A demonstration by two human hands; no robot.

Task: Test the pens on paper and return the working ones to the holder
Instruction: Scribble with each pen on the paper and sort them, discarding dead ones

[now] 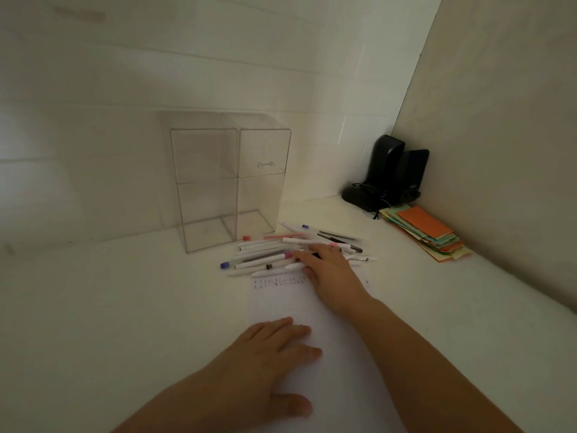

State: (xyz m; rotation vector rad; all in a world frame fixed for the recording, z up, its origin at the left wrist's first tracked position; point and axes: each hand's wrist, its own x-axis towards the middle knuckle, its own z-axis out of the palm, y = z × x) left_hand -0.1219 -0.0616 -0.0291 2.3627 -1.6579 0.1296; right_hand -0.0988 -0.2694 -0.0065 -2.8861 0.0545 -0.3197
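Observation:
Several white pens [265, 251] with coloured caps lie in a loose pile on the white desk, just in front of a clear acrylic holder [231, 185] that stands with nothing in its compartments. A white sheet of paper [281, 304] with small scribbles along its top edge lies nearer to me. My left hand [268, 354] rests flat on the lower part of the sheet. My right hand [327, 270] reaches over the sheet's top right corner, its fingers lying on the pens at the right side of the pile; whether they grip one is hidden.
Black speakers [387, 176] with a cable stand in the back right corner. A stack of coloured paper slips [427, 232] lies by the right wall. The wall runs close behind the holder.

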